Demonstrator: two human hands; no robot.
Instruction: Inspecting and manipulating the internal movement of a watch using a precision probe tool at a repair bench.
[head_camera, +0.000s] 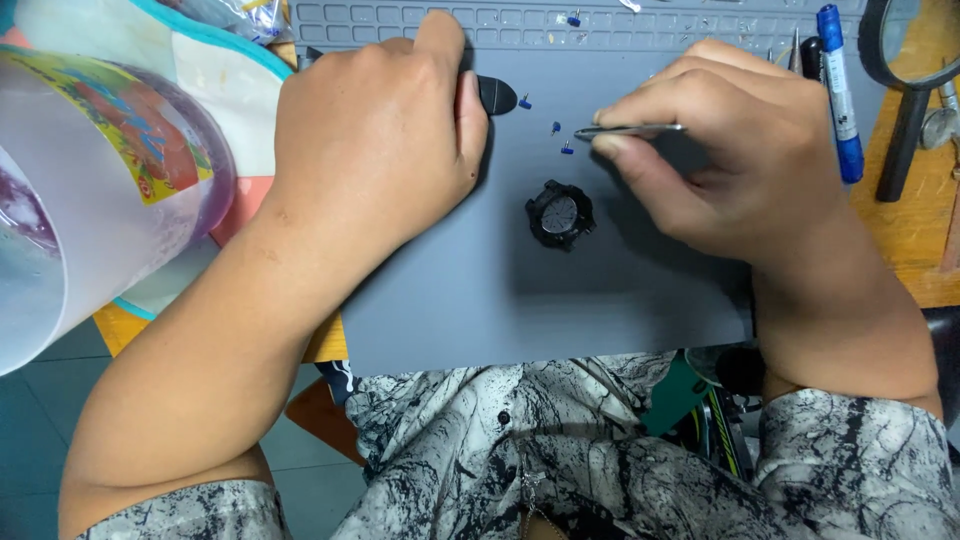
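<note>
Far left, a translucent plastic jug (90, 190) with a colourful label sits off the grey work mat (520, 300), well apart from the hands. Left hand (375, 140) lies knuckles-up on the mat, fingers curled shut around a black-tipped tool (496, 95) whose tip pokes out at the hand's 3 o'clock. Tiny blue screws (558, 128) are scattered just past that tip, between the two hands. Black watch case (560, 213) lies flat on the mat at 6 o'clock from the screws, touched by neither hand. Right hand (740, 150) pinches metal tweezers (630, 129) tight, tips pointing to 9 o'clock, just beside the screws. At its 2 o'clock, a blue pen (840, 90), then a black magnifier (905, 90) on the wooden table (920, 230).
</note>
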